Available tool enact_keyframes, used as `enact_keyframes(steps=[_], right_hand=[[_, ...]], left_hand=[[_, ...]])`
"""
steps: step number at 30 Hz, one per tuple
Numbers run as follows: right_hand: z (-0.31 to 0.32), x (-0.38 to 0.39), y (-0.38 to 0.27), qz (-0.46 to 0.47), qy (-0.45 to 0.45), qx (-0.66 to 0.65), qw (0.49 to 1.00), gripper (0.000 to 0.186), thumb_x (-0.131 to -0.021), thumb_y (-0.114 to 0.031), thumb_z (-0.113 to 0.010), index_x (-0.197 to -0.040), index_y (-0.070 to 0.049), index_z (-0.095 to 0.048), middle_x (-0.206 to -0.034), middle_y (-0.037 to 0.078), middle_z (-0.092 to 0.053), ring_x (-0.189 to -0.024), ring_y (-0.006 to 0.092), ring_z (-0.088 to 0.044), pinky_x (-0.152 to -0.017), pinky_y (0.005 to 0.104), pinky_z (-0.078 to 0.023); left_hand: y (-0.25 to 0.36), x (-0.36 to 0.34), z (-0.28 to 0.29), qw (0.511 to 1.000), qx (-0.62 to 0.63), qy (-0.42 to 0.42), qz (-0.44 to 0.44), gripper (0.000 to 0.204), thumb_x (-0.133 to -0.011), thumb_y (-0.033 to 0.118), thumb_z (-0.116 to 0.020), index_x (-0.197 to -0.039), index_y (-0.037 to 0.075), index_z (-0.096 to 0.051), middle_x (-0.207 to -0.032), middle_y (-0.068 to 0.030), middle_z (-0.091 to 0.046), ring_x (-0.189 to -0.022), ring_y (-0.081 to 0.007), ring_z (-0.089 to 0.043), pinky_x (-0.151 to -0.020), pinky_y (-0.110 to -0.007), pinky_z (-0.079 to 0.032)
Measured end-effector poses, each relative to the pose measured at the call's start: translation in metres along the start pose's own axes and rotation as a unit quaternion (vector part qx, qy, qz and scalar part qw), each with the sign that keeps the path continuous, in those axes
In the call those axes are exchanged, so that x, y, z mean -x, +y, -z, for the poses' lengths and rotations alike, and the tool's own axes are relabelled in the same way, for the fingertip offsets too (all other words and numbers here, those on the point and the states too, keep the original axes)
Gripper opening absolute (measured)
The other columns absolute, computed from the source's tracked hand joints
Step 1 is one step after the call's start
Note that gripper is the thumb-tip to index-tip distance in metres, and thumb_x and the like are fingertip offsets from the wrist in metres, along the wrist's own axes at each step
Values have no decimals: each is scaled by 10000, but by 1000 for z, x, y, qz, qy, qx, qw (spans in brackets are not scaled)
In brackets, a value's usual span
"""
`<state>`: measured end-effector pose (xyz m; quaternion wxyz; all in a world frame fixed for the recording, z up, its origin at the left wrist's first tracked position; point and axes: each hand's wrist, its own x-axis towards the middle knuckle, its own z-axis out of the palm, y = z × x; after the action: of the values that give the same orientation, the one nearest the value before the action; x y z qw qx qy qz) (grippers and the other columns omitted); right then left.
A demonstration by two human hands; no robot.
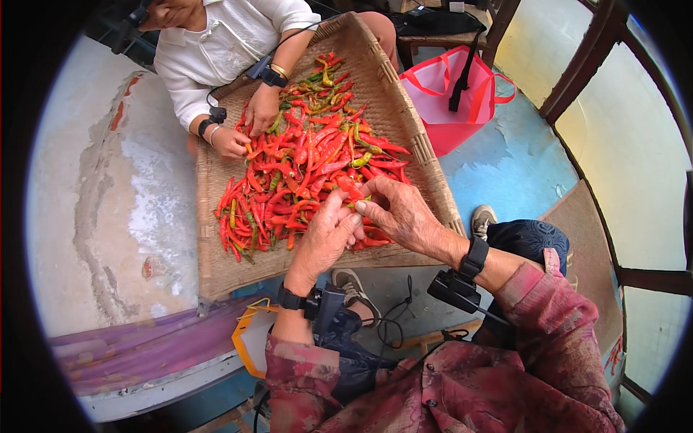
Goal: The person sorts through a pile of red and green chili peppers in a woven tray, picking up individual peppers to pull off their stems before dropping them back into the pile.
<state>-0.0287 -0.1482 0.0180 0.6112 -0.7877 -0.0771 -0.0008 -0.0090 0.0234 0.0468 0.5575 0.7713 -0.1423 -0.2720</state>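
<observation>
Over the near edge of a heap of chili peppers (310, 162), my two hands meet. My left hand (330, 231) is closed around a red chili pepper (350, 188), its fingers partly hidden. Thumb and forefinger of my right hand (401, 214) pinch at the green stem end of the same pepper. Mostly red peppers, with some green and yellowish ones, lie in a large rectangular woven tray (433, 189) beneath both hands.
Across the tray sits a person in white (209, 58), both hands among the peppers at its left side. A pink bag with red handles (451, 108) stands right of the tray. A cracked wall (108, 180) is at left; framed panes (621, 123) line the right. Cables (393, 325) hang below.
</observation>
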Motion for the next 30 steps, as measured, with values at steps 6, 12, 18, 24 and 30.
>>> enact_keyframes(steps=[6, 12, 18, 24, 30], right_hand=[[5, -1, 7, -7, -20, -140, 990, 170, -853, -140, -621, -929, 5, -576, -720, 31, -577, -668, 96, -538, -600, 268, -461], [12, -6, 14, -1, -47, -227, 973, 145, -860, -120, -623, -944, -15, -571, -781, -23, -562, -722, 32, -506, -616, 211, -449], [20, -9, 0, -56, -28, -253, 965, 134, -840, -124, -641, -879, -10, -582, -710, -30, -531, -650, 40, -493, -576, 209, -445], [34, -19, 2, -66, 86, -303, 947, 209, -898, -225, -578, -853, -21, -574, -670, -24, -534, -544, 43, -470, -463, 200, -399], [48, -19, -1, -60, 115, -306, 943, 211, -905, -214, -560, -840, -14, -570, -659, -19, -519, -550, 49, -447, -501, 201, -391]], left_hand=[[3, 4, -12, 999, -21, -33, 1, 602, -911, 151, -506, -1421, 77, -195, -672, -12, -548, -615, -70, -515, -565, -211, -420], [6, 6, -16, 999, -13, -39, 9, 471, -909, 167, -517, -1315, 12, -334, -711, -7, -544, -626, -60, -509, -563, -194, -408], [-1, 7, -11, 998, 21, -47, 25, 203, -922, 164, -505, -1070, 27, -477, -706, 4, -548, -626, -50, -499, -568, -188, -406], [-7, 9, 8, 998, 1, 58, 1, 182, -934, 150, -475, -1041, 11, -524, -703, -3, -566, -594, -51, -495, -547, -186, -409], [-31, 6, 62, 904, -27, 424, -58, 340, -915, 214, -528, -1135, -43, -501, -1039, -123, -577, -887, -141, -543, -772, -283, -450]])
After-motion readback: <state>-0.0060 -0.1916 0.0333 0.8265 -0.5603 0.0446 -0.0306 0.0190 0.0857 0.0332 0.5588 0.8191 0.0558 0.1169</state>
